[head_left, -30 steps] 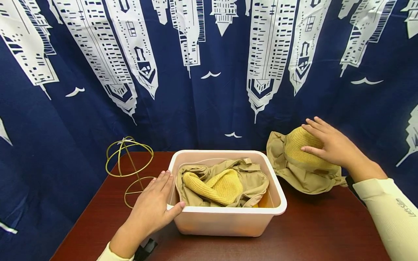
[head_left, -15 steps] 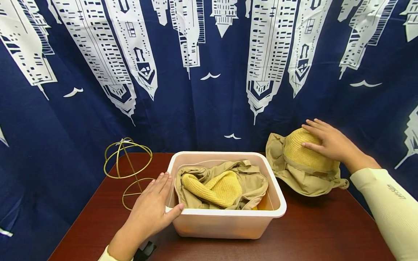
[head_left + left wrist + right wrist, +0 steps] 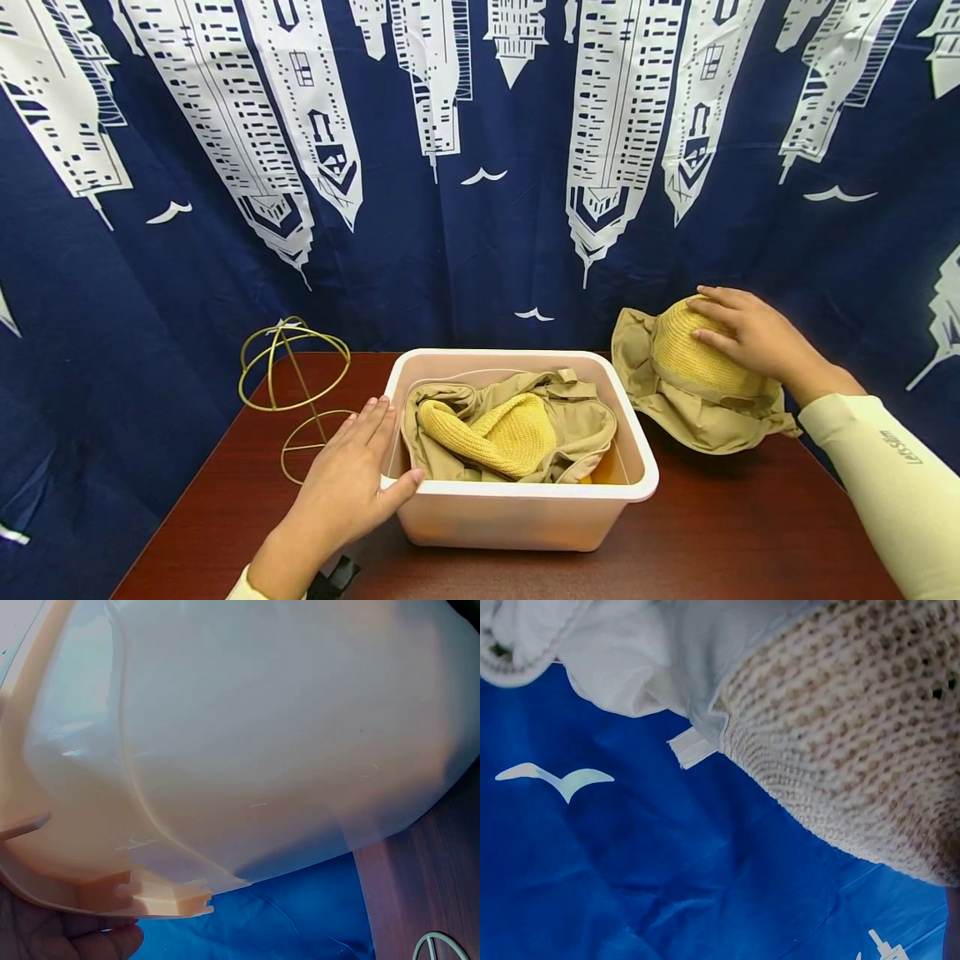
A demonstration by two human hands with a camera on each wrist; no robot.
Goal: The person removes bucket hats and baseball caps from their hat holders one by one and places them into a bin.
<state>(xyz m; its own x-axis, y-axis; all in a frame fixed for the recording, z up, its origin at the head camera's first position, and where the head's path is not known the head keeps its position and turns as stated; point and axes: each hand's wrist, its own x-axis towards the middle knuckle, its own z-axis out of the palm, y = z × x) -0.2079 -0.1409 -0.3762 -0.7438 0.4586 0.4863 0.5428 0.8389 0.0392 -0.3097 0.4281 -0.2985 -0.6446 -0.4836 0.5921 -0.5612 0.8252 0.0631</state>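
Observation:
My left hand (image 3: 341, 479) rests along the left front corner of a pale pink plastic bin (image 3: 525, 490), thumb over the front rim. In the left wrist view, the bin's wall (image 3: 285, 735) fills most of the picture, with some fingertips (image 3: 112, 941) at its rim. Inside the bin lies a folded khaki cloth and yellow straw sun hat (image 3: 525, 429); what is beneath it is mostly hidden. At the right, my right hand (image 3: 757, 333) lies over the crown of a similar sun hat (image 3: 675, 342). Its woven crown (image 3: 847, 750) shows closely in the right wrist view.
A gold wire hat stand (image 3: 302, 375) stands left of the bin. Everything is on a dark red wooden table (image 3: 217, 492). Behind it hangs a navy curtain (image 3: 480, 250) with white buildings and birds. Whatever supports the right-hand hat is hidden.
My right hand has lowered slightly and its fingers have settled closer over the hat's crown. The left hand keeps its place on the bin. The head view has tilted a little.

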